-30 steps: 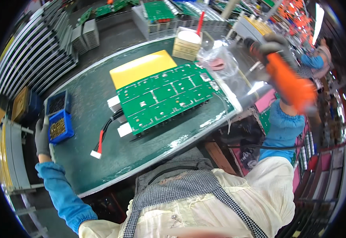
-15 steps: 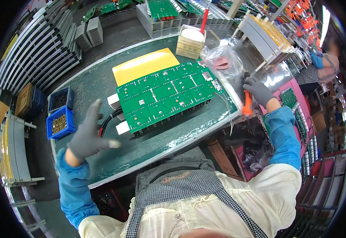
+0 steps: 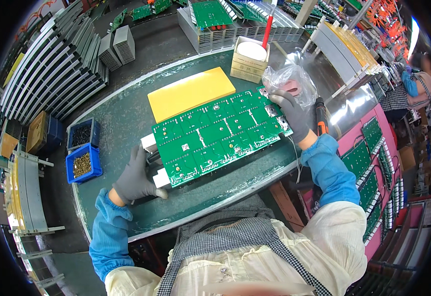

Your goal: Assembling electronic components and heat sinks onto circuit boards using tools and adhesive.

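A green circuit board [image 3: 215, 133] lies across the bench between my gloved hands, with white blocks jutting from its left end. My left hand [image 3: 137, 175] spans that end, fingers at the upper white block [image 3: 149, 142] and thumb below the lower one. At the opposite end, my right hand [image 3: 292, 112] has its fingers bent over the metal-tabbed edge and grips the board. An orange-and-black screwdriver [image 3: 321, 117] stands apart from the right hand, close to the bench's right edge. Dark cables by the left hand are mostly hidden.
Behind the board lies a yellow sheet [image 3: 191, 93]. A carton with a white tub [image 3: 249, 59] and a clear plastic bag [image 3: 289, 81] sit at the far right. Blue bins [image 3: 83, 164] of small parts stand left. More boards rest on a pink rack [image 3: 358, 148]; a co-worker [image 3: 418, 86] is beyond.
My right hand has let go of the screwdriver and moved left onto the board's right end. My left hand has closed in on the board's left end. The view has shifted slightly.
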